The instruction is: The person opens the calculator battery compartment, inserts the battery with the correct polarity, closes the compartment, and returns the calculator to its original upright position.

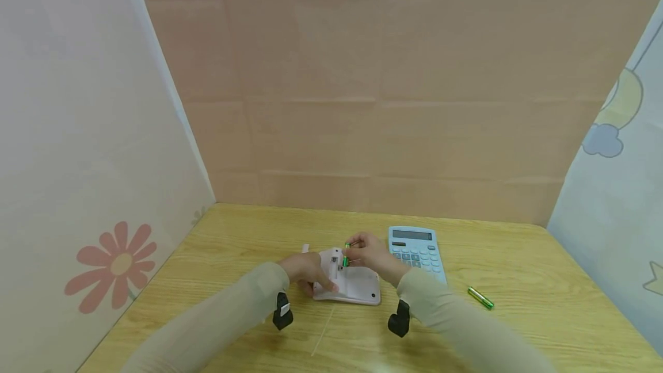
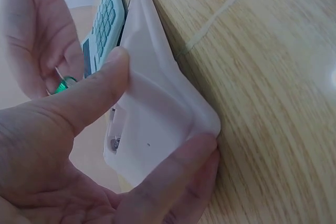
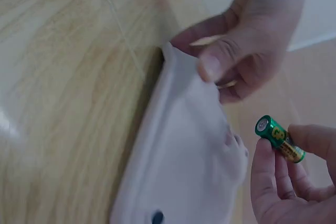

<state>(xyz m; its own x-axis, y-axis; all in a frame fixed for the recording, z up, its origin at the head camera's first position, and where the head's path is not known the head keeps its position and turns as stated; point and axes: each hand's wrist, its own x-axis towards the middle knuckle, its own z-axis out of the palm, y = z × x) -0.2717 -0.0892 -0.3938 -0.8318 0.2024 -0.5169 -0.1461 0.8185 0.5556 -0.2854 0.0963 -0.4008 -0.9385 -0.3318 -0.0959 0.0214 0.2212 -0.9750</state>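
A pale pink plastic device (image 1: 357, 288) lies back side up on the table, its battery slot (image 1: 334, 265) uncovered. A metal spring (image 2: 116, 142) shows in the slot in the left wrist view. My left hand (image 1: 309, 269) grips the device's left end, thumb on the back and fingers at the edge. Just above the slot, my right hand (image 1: 370, 255) pinches a green battery (image 3: 281, 139) between thumb and fingertips. The battery appears apart from the device in the right wrist view. Part of the slot is hidden behind the left hand.
A light blue calculator (image 1: 439, 269) lies face up behind the right forearm. Another green battery (image 1: 480, 297) rests on the wooden table (image 1: 544, 281) to the right. A small pale piece (image 1: 305, 248) shows beyond the left hand. Walls bound the table at the back and sides.
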